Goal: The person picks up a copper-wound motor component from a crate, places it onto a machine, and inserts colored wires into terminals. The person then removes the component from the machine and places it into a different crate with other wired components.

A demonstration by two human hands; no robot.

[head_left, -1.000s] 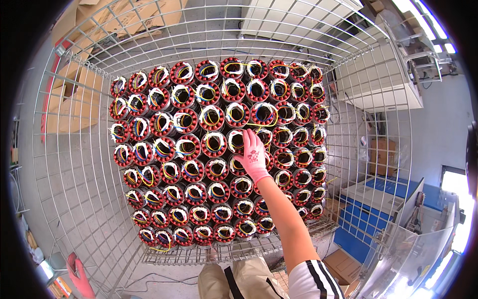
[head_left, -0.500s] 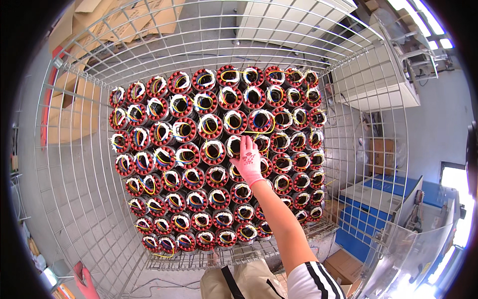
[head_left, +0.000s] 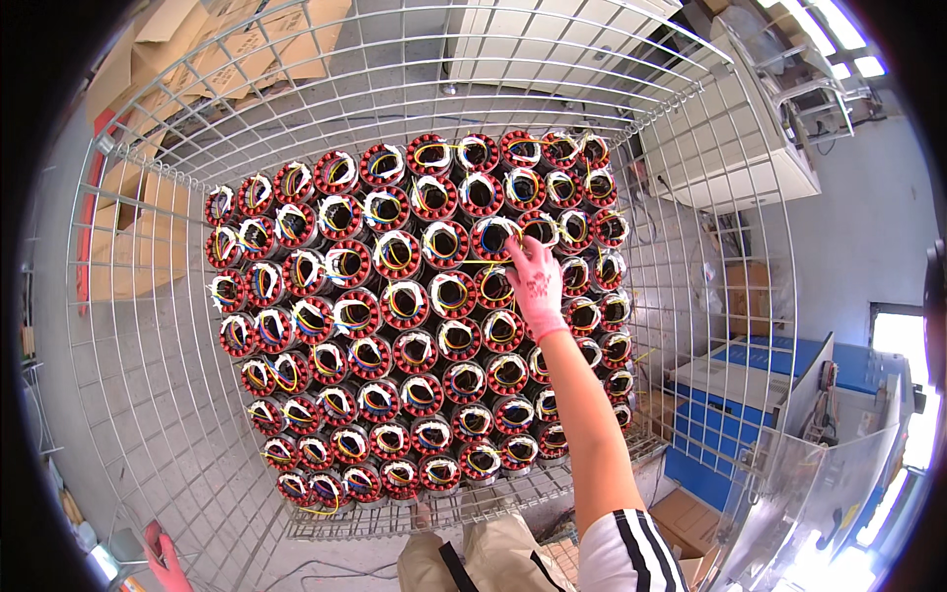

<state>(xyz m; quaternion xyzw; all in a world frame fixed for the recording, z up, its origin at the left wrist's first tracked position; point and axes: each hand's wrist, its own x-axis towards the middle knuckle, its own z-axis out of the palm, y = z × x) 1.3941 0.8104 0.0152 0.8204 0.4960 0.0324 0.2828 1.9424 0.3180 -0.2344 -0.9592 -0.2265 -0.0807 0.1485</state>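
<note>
Rows of motor stators stand on end in a wire cage. Each has a ring of red segments around a dark bore, with white, yellow and blue leads curled on top. My right hand, in a pink-and-white glove, reaches over the right middle of the rows. Its thumb and fingertips pinch a yellow lead at the edge of one stator; the palm hides the stators below it. At the lower left, my left hand, also gloved in pink, is curled at the cage's near left corner, partly cut off.
Cardboard leans outside the cage on the left. White cabinets stand beyond the far side. A blue-and-grey machine is at the right, with an open cardboard box below. The cage's wire walls surround the stators.
My right hand has moved right and away from me, from one stator to the lead of another, and its fingers have closed. The view has shifted slightly; my left hand stays put.
</note>
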